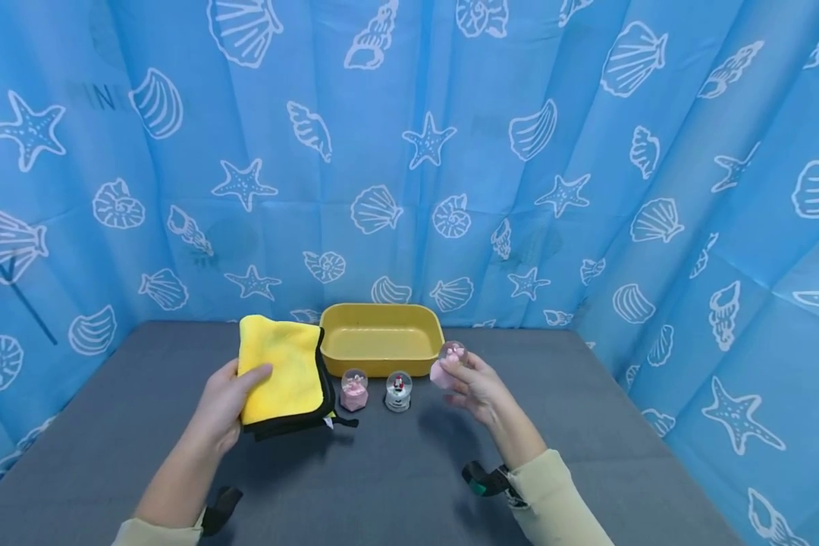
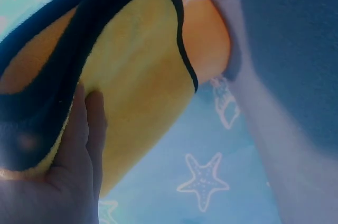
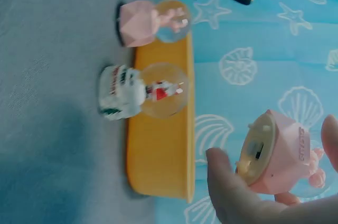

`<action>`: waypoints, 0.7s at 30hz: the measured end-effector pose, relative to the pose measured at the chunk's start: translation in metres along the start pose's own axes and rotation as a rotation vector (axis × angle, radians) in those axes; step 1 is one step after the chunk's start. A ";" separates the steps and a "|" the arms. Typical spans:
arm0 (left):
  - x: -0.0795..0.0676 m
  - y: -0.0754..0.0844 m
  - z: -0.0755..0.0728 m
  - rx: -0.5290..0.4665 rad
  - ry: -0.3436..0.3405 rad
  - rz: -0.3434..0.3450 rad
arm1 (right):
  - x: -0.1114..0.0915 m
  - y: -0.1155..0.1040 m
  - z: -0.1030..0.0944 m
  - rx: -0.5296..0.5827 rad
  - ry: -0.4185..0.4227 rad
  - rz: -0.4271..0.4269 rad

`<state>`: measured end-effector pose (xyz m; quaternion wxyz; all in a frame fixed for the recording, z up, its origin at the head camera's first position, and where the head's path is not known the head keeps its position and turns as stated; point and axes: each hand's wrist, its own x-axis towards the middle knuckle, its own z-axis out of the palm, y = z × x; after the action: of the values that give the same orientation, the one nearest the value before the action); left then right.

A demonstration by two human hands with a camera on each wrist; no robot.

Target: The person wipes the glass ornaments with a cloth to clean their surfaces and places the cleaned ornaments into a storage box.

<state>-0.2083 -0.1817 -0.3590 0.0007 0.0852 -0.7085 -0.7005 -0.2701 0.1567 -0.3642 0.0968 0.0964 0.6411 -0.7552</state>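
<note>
My left hand [image 1: 228,406] grips a folded yellow cloth [image 1: 281,368] with black edging, held above the table left of the yellow tray. In the left wrist view the cloth [image 2: 137,71] fills much of the picture. My right hand [image 1: 481,388] holds a pink-based snow globe [image 1: 448,365] up off the table, near the tray's right front corner. The right wrist view shows this globe's underside [image 3: 256,152] turned toward the camera. Between the hands stand a second pink snow globe [image 1: 353,390] and a white-based snow globe [image 1: 398,391] with a small red figure inside.
Behind the standing globes lies the yellow tray [image 1: 382,368], long and with rounded corners. A grey table [image 1: 382,485] runs back to a blue curtain [image 1: 409,174] printed with shells and starfish. Black straps [image 1: 484,479] are on both wrists.
</note>
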 end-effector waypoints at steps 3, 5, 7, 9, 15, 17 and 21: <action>0.000 0.002 0.003 -0.002 0.006 0.000 | -0.003 -0.002 0.001 0.063 -0.025 -0.016; 0.000 0.004 0.006 -0.004 0.010 0.003 | -0.004 -0.004 0.002 0.099 -0.030 -0.023; -0.001 0.007 0.008 -0.012 0.015 0.009 | -0.006 -0.005 0.004 0.124 -0.045 -0.032; -0.001 0.009 0.010 -0.024 0.019 0.018 | -0.007 -0.005 0.007 0.133 -0.054 -0.044; -0.003 0.016 0.020 -0.068 0.021 0.043 | -0.014 -0.004 0.017 0.154 -0.107 -0.104; -0.003 0.018 0.023 -0.086 0.018 0.052 | -0.017 -0.004 0.020 0.145 -0.133 -0.116; -0.004 0.022 0.030 -0.117 0.009 0.061 | -0.020 -0.003 0.024 0.135 -0.209 -0.129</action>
<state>-0.2104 -0.1513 -0.3373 0.0301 0.0666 -0.6686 -0.7400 -0.2519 0.1335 -0.3519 0.1075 -0.0182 0.5802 -0.8071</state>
